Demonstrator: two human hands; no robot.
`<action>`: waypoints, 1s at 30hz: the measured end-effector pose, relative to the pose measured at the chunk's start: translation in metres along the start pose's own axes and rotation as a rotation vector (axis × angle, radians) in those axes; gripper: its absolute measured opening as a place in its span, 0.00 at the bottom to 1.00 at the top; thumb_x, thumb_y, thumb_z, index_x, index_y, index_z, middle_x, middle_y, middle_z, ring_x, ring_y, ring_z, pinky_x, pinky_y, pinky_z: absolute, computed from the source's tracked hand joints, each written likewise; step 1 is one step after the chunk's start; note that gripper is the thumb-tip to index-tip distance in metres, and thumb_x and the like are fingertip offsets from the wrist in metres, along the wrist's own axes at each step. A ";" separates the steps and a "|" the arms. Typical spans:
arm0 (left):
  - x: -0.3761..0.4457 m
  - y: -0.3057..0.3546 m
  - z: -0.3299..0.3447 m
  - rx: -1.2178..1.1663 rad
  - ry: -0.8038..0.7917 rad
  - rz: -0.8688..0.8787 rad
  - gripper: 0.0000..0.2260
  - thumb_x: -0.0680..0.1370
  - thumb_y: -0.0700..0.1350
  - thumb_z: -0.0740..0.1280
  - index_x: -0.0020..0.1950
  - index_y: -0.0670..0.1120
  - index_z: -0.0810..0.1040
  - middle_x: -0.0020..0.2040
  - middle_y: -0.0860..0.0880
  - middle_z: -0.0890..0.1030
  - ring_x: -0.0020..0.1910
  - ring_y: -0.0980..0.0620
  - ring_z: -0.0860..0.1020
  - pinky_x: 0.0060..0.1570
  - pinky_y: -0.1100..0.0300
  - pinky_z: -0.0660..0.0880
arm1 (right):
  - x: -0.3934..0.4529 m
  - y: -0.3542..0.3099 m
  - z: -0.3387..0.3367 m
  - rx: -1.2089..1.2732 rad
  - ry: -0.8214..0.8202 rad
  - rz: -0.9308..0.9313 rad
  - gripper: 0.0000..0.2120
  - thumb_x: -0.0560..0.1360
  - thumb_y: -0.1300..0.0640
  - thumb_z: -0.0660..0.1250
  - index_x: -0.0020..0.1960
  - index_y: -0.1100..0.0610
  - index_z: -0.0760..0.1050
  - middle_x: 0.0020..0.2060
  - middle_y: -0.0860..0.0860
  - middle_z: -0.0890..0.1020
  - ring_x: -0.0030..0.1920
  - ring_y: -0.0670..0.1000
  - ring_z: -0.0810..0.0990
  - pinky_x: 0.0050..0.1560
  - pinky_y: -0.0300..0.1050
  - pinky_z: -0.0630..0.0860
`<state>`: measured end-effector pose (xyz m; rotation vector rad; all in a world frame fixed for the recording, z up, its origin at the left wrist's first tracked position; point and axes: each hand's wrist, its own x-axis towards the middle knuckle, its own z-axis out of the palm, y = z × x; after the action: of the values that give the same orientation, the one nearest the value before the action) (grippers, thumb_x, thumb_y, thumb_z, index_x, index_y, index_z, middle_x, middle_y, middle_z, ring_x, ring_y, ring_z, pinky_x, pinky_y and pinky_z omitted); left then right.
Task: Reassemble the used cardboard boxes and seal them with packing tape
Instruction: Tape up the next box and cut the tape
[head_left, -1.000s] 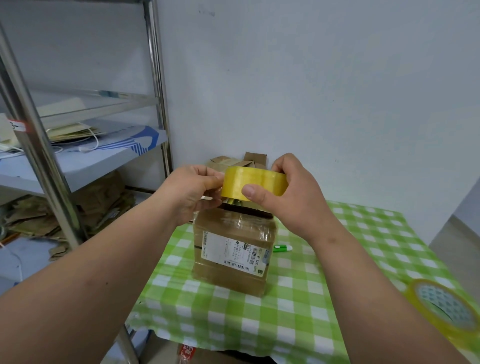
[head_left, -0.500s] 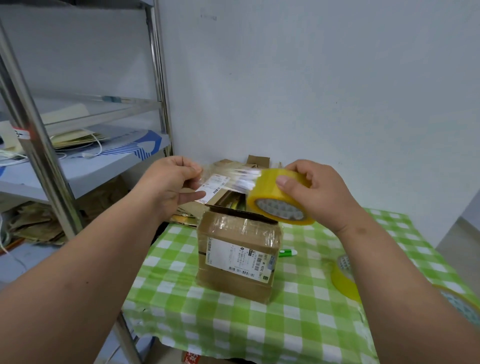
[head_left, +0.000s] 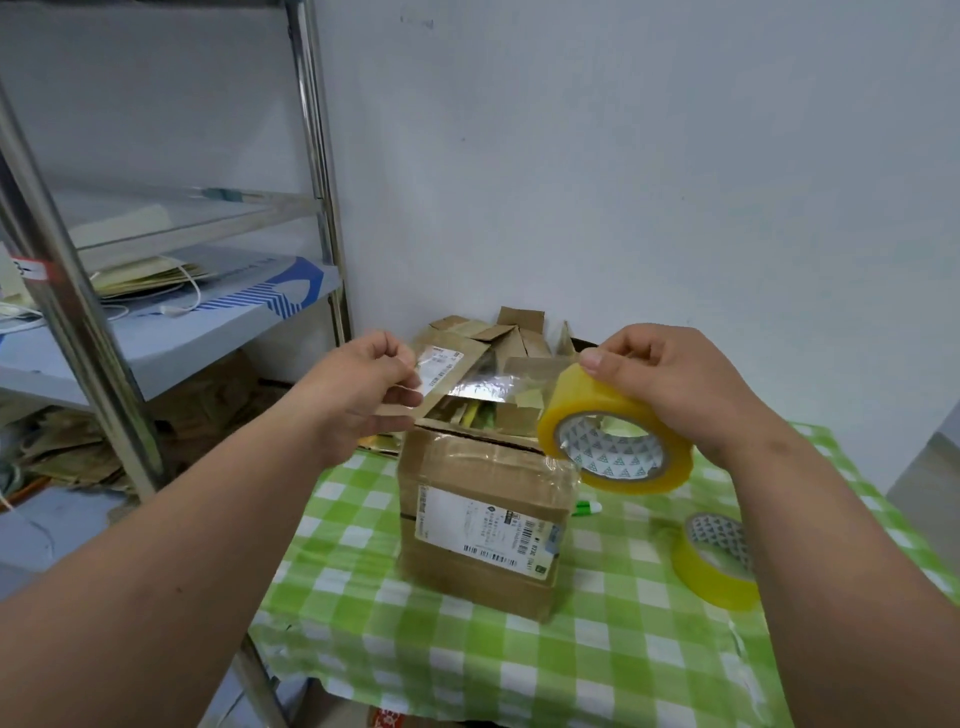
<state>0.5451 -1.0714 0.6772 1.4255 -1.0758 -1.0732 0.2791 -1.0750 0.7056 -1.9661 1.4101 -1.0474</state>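
Note:
A brown cardboard box (head_left: 483, 525) with a white shipping label stands on the green checked tablecloth (head_left: 467, 660). My right hand (head_left: 670, 379) grips a yellow roll of packing tape (head_left: 615, 441) above the box's right top corner. A clear strip of tape (head_left: 488, 376) stretches from the roll leftward over the box top. My left hand (head_left: 363, 384) pinches the strip's free end above the box's left side.
A second tape roll (head_left: 714, 556) lies on the table at right, partly behind my right arm. A small green-and-white object (head_left: 587, 506) lies behind the box. Flattened cardboard pieces (head_left: 483, 332) pile against the wall. A metal shelf rack (head_left: 104, 322) stands at left.
My hands have drawn apart, the right one carrying the roll rightward and downward, so the pulled-out strip of tape is longer.

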 end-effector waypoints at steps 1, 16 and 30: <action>0.000 -0.004 0.002 0.021 -0.040 -0.002 0.05 0.83 0.43 0.61 0.50 0.46 0.76 0.47 0.46 0.83 0.49 0.49 0.81 0.52 0.49 0.80 | 0.000 0.001 -0.001 0.036 0.000 0.005 0.16 0.70 0.41 0.74 0.43 0.53 0.80 0.37 0.50 0.81 0.36 0.47 0.77 0.39 0.42 0.72; -0.011 -0.044 0.007 0.099 -0.133 0.047 0.03 0.82 0.40 0.62 0.50 0.43 0.74 0.43 0.56 0.84 0.45 0.59 0.77 0.50 0.59 0.70 | -0.012 0.002 -0.018 0.300 -0.008 0.005 0.12 0.61 0.53 0.72 0.44 0.50 0.79 0.35 0.55 0.81 0.34 0.53 0.79 0.38 0.46 0.73; -0.013 -0.040 0.010 0.049 -0.050 0.042 0.07 0.85 0.49 0.57 0.51 0.48 0.71 0.47 0.53 0.85 0.45 0.53 0.79 0.48 0.55 0.75 | -0.014 -0.005 -0.011 0.220 -0.009 0.024 0.12 0.63 0.52 0.75 0.46 0.51 0.81 0.33 0.51 0.81 0.35 0.51 0.80 0.39 0.48 0.75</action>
<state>0.5357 -1.0572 0.6375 1.4147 -1.1704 -1.0640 0.2700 -1.0593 0.7117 -1.7897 1.2530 -1.1294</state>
